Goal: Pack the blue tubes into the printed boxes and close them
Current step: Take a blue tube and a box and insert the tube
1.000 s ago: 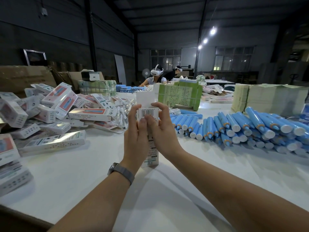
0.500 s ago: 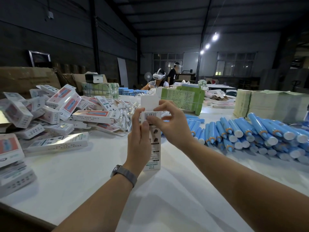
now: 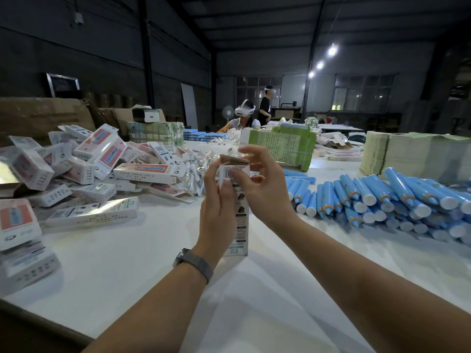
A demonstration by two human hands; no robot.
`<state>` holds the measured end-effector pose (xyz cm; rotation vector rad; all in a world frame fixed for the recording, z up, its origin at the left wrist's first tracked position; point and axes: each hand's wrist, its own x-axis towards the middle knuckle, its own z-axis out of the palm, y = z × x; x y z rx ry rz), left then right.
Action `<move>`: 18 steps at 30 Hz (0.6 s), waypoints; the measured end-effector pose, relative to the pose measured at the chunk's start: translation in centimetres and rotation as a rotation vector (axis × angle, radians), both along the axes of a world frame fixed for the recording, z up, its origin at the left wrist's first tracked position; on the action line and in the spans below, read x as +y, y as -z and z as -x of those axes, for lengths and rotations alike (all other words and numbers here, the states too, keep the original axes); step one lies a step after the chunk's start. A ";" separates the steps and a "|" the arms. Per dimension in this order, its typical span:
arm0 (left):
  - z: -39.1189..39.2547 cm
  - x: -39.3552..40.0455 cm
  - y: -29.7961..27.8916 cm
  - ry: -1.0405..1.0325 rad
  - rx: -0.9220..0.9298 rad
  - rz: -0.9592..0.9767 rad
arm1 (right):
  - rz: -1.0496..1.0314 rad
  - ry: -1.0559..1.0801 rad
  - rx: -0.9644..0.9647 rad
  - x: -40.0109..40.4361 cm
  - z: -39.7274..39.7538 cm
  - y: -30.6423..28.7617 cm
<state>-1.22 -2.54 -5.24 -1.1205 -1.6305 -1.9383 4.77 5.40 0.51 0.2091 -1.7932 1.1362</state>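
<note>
Dozens of closed white printed cardboard boxes (image 3: 84, 174) with red-and-blue panels lie heaped left of the tall narrow white printed carton (image 3: 235, 200), which stands upright on the smooth white table (image 3: 127, 263). Its brown-lined top flap (image 3: 233, 159) is folded over. The left hand (image 3: 216, 212), a grey watch (image 3: 193, 262) on its wrist, grips the carton's upper part, thumb on the barcode. The right hand (image 3: 265, 189) pinches the same end, upper fingers spread loose. Right of the carton lies a pile of glossy blue plastic tubes (image 3: 382, 197) with white round caps.
</note>
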 end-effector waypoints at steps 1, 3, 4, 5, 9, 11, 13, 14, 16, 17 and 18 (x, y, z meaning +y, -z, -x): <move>0.0 0.0 0.0 -0.002 0.011 -0.016 | -0.033 0.009 -0.004 0.1 0.0 0.0; 0.2 0.1 0.1 -0.013 0.023 -0.032 | -0.073 0.019 -0.015 0.3 -0.1 0.1; 0.3 0.0 0.1 -0.025 0.025 -0.022 | -0.069 0.019 -0.021 0.3 -0.1 0.1; 0.3 0.0 0.0 -0.039 0.031 -0.002 | -0.062 0.017 -0.026 0.4 -0.1 0.1; 0.1 -0.2 -0.4 -0.025 0.013 0.007 | -0.043 0.017 -0.045 0.3 -0.1 -0.2; -0.1 -0.4 -0.5 0.019 -0.012 -0.006 | -0.017 0.001 -0.044 0.1 -0.2 -0.2; -0.3 -0.5 -0.6 0.052 -0.025 -0.021 | 0.039 -0.026 -0.046 -0.2 -0.2 -0.2; -0.3 -0.6 -0.7 0.056 -0.033 -0.025 | 0.065 -0.034 -0.044 -0.4 -0.1 -0.3; -0.3 -0.6 -0.7 0.060 -0.048 -0.022 | 0.100 -0.032 -0.038 -0.5 0.3 -0.5; -0.2 -0.5 -0.8 0.061 -0.059 -0.021 | 0.109 -0.032 -0.034 -0.6 0.4 -0.6; -0.2 -0.5 -0.8 0.060 -0.070 -0.022 | 0.110 -0.032 -0.032 -0.8 0.4 -0.6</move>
